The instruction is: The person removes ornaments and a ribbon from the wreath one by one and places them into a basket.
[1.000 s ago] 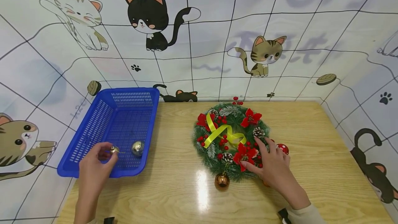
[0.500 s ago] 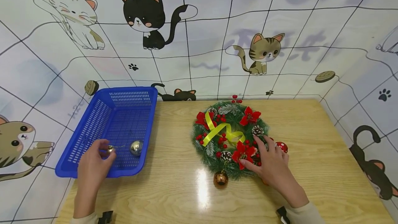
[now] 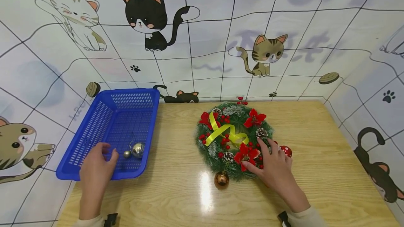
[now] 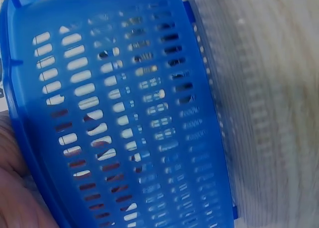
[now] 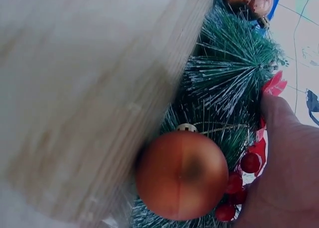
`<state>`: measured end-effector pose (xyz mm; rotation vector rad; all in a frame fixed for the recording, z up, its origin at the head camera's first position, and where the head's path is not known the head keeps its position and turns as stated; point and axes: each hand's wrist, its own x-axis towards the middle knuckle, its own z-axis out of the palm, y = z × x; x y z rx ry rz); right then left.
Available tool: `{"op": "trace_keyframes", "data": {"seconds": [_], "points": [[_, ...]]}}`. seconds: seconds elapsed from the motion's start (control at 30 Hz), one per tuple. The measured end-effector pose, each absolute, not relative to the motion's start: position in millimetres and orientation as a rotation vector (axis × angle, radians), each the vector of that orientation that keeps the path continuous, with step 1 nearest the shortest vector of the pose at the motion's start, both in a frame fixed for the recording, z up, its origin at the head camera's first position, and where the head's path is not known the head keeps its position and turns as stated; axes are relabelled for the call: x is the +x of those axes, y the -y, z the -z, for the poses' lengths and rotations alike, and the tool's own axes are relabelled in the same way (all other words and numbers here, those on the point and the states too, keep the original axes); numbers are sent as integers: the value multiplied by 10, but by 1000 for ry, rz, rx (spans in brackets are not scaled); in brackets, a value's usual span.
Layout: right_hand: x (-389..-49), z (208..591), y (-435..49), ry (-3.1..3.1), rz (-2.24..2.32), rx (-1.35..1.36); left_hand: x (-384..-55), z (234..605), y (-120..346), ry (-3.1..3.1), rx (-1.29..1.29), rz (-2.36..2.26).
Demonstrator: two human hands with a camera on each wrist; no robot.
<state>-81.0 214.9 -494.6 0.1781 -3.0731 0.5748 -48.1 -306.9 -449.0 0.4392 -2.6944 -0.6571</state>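
Over the near-left part of the blue plastic basket (image 3: 135,171) my left hand (image 3: 98,165) has thumb and index finger apart, nothing between them. Inside the basket a small gold ball (image 3: 127,154) lies beside a larger shiny gold bauble (image 3: 137,150). My right hand (image 3: 277,171) rests on the near-right side of a green Christmas wreath (image 3: 209,158), thumb at a red poinsettia (image 3: 246,155) and fingertips near a pinecone (image 3: 262,133). A copper bauble (image 3: 222,179) hangs at the wreath's front edge. The right wrist view shows a matte orange bauble (image 5: 182,175) below that hand.
A yellow ribbon (image 3: 231,134) lies loosely across the wreath. At its right side sits a red ball with white spots (image 3: 286,150). The wooden table (image 3: 176,192) meets a cat-patterned wall covering (image 3: 208,45) at the back.
My left hand has let go of the small gold ball, which now lies in the basket beside the larger bauble. My right hand stays on the wreath.
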Motion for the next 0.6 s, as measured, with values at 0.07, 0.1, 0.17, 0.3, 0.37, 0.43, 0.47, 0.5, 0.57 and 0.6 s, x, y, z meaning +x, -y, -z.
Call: {"op": "trace_keyframes", "data": {"seconds": [0.07,0.1,0.17,0.3,0.37,0.43,0.47,0.5,0.57,0.6], "points": [[-800,4947,-2130,3061,-568,167,-472,4494,3027,2659,417,677],[-797,4946,-2123,3057,-562,162,-469,4496,3003,2644,406,687],[-791,4941,-2108,3054,-558,149,-468,4495,2958,2618,382,715],[-781,4933,-2085,3061,-545,132,-469,4505,2885,2555,338,769],[-777,4937,-2078,3067,-542,128,-471,4516,2848,2517,307,790],[-772,4943,-2074,3069,-538,125,-471,4526,2799,2481,265,811],[-770,4947,-2074,3068,-536,126,-470,4535,2770,2465,237,821],[-767,4949,-2074,3066,-536,128,-471,4540,2735,2451,206,830],[-762,4952,-2074,3060,-540,130,-468,4556,2660,2421,139,846],[-761,4955,-2074,3056,-541,129,-469,4566,2623,2405,96,850]]}}
